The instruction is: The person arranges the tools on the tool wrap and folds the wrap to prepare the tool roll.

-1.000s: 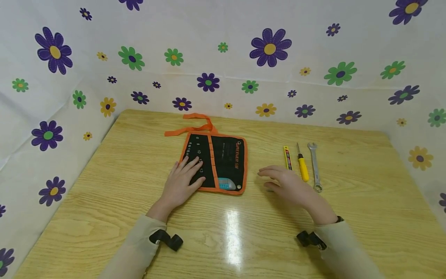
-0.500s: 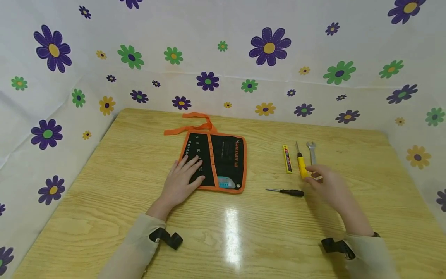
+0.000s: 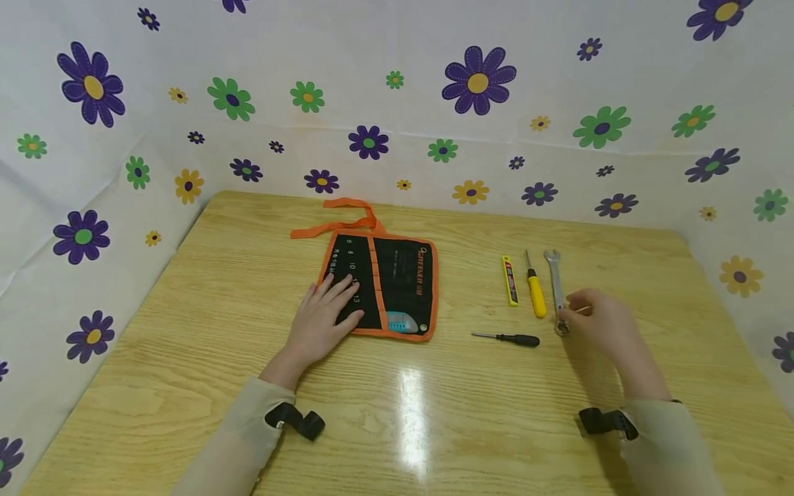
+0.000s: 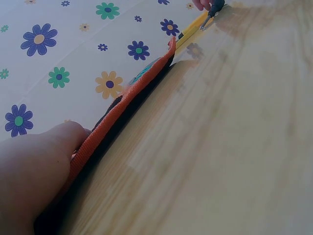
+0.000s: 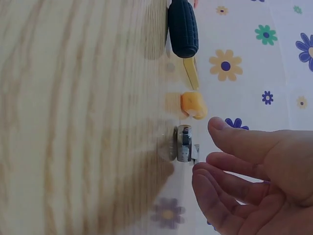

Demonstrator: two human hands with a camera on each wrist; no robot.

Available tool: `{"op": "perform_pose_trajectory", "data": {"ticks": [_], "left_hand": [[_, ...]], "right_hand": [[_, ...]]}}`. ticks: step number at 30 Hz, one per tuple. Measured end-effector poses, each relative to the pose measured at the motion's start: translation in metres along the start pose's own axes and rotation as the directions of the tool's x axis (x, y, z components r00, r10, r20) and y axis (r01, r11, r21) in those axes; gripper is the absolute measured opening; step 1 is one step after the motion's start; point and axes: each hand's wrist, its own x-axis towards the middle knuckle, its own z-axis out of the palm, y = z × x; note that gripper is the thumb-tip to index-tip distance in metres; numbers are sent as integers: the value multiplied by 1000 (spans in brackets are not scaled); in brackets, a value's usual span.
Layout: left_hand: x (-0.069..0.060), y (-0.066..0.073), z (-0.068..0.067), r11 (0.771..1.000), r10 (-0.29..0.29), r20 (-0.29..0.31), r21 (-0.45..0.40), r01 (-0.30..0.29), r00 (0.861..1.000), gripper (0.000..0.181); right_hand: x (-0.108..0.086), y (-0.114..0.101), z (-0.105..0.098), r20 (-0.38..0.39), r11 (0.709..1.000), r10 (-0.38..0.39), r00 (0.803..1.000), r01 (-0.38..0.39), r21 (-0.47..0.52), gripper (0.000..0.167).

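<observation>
The left hand [image 3: 319,324] rests with spread fingers on the lower left of a black tool pouch [image 3: 403,275] with orange edging; a teal item [image 3: 402,322] shows in its pocket. Beside the ring end of a silver wrench [image 3: 556,282] is the right hand [image 3: 604,327]. In the right wrist view, a gap stands between thumb and fingers of that hand [image 5: 254,176], near the wrench's ring end [image 5: 184,143], and nothing is held. Left of the wrench lie a yellow screwdriver [image 3: 536,295], a yellow narrow box [image 3: 510,280] and a black screwdriver [image 3: 517,339].
Orange ties [image 3: 347,226] extend from the pouch's top toward the back of the wooden table [image 3: 217,275]. A white flower-printed cloth [image 3: 397,41] rises behind and beside the table. Dark bands with small black pieces sit at both wrists.
The right hand has moved right, from over the black screwdriver, past the yellow screwdriver, to the wrench, uncovering both screwdrivers. The left hand stays on the pouch.
</observation>
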Motion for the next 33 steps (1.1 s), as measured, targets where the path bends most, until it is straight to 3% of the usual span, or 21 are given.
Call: {"op": "perform_pose_trajectory", "data": {"ticks": [10, 19, 33], "left_hand": [[-1, 2, -1, 1000, -4, 3, 0, 4, 1000, 59], [-1, 2, -1, 1000, -9, -1, -5, 9, 1000, 59], [-1, 0, 1, 1000, -7, 1, -2, 7, 1000, 59]], "right_hand": [[16, -2, 3, 30, 999, 43, 999, -43, 16, 36], [34, 3, 6, 26, 996, 91, 996, -90, -14, 41], [39, 1, 10, -7, 987, 163, 987, -163, 9, 28]]}}
